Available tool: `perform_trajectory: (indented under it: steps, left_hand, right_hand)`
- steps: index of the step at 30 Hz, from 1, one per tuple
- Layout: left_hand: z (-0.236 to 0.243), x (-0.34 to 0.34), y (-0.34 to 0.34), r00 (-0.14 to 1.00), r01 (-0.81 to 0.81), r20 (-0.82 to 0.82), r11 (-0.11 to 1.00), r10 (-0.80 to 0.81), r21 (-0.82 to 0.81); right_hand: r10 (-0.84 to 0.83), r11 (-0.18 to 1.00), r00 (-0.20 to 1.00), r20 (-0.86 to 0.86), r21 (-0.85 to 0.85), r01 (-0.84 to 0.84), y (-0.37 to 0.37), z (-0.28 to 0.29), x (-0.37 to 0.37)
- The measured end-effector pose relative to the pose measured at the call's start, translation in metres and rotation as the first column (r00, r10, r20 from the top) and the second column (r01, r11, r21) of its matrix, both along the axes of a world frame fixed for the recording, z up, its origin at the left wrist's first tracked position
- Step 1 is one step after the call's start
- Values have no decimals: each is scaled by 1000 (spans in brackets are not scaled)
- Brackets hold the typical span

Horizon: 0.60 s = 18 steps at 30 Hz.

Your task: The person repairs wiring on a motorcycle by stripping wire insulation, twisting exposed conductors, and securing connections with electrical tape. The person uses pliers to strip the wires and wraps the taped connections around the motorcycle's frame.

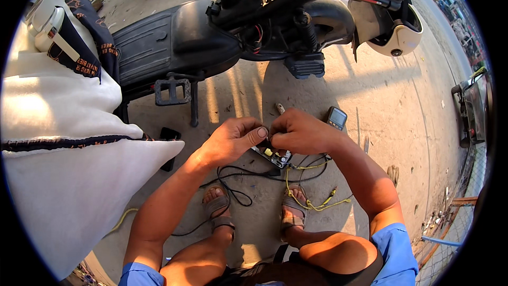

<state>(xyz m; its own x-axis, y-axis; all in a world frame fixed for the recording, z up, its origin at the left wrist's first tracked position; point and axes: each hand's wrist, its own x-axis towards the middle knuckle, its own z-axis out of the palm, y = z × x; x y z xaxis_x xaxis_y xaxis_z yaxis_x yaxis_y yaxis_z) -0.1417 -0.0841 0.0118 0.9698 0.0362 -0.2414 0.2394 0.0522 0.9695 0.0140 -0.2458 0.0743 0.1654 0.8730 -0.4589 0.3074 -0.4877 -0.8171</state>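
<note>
"In the head view, over the concrete ground (381,108), what are the two hands doing?"

"They meet near the middle, close together. The left hand (236,137) has its thumb up against its bent fingers, and the right hand (302,131) is curled, its fingertips turned toward the left one."

"Are they clamped on something?"

"I can't tell for certain. There's something small and dark between the fingertips (mostly hidden by the fingers), so a pinch on it can't be made out."

"And the circuit board (274,157)?"

"Just below the fingertips as you look down, partly covered by them, with yellow parts on it. Whether a finger touches it, I can't say."

"What lies around it?"

"A black cord (244,172) loops to the left and below, and a yellow cord (312,207) winds to the right. The meter (336,118), with its grey screen, is just beyond the right wrist."

"And nearer the body?"

"Two sandals (219,213), worn on the feet, one on either side of the cords."

"Farther off?"

"A black bike (203,39) stretches across the top, its pedal (172,92) jutting toward the hands. A white helmet (407,39) is at its right end, and a white cloth (63,185) fills the left side."
</note>
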Motion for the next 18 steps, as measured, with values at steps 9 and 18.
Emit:
perform_trajectory:
  steps: [9,18]
  left_hand:
    - [-3,3,-9,993,-105,62,992,100,75]
    - [5,5,-12,997,-55,-40,965,67,258]
  right_hand:
    - [-74,997,963,-260,-40,66,-1,-17,7]
    - [-65,996,975,-214,-78,49,-2,-30,10]
